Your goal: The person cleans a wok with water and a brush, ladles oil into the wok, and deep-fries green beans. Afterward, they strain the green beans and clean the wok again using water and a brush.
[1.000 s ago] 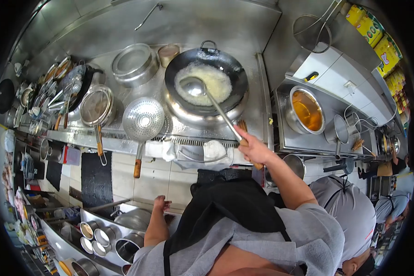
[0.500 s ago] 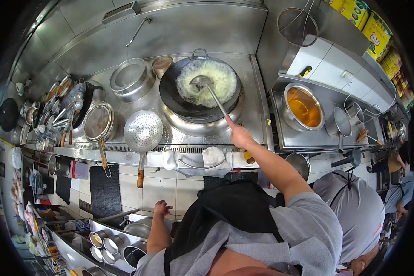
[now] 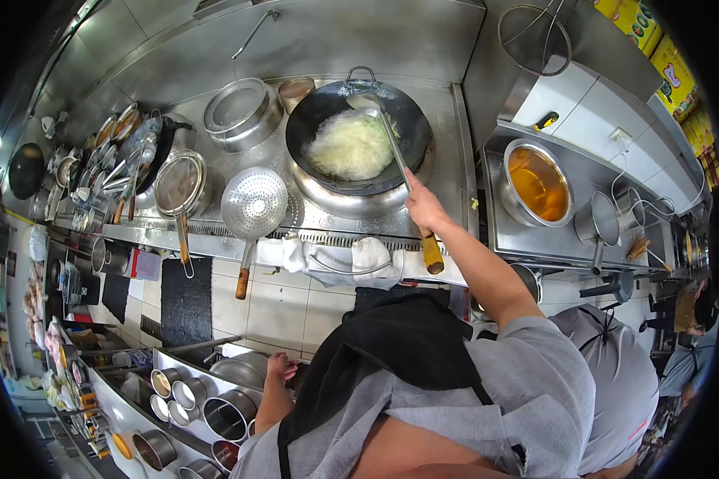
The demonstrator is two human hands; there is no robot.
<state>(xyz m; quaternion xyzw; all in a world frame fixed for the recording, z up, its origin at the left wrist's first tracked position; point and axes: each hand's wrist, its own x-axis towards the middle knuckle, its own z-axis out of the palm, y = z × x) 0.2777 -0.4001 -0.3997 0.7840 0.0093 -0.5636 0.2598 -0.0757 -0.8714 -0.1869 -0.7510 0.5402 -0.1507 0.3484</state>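
Observation:
My right hand (image 3: 425, 209) is closed around the long handle of a ladle (image 3: 394, 142), whose wooden end sticks out below the fist. The ladle's bowl rests near the far inner wall of a black wok (image 3: 299, 144), just beyond the bubbling, pale yellow-green food (image 3: 347, 148) in it. That food's exact kind I cannot make out. Low at my side, my left hand (image 3: 280, 367) hangs beside the black apron (image 3: 399, 343), fingers loosely bent and a little apart, with nothing visible in them.
Left of the wok are a perforated skimmer (image 3: 254, 203), a wire strainer (image 3: 179, 188) and a lidded pot (image 3: 242, 116). To the right stands a pot of orange-brown liquid (image 3: 538, 185). A co-worker in grey (image 3: 607, 375) is close on my right; metal containers (image 3: 230, 415) stand behind my left hand.
The ladle's bowl has moved from the middle of the food to the wok's far side, and the food has gathered toward the near left. My left hand's fingers have curled slightly.

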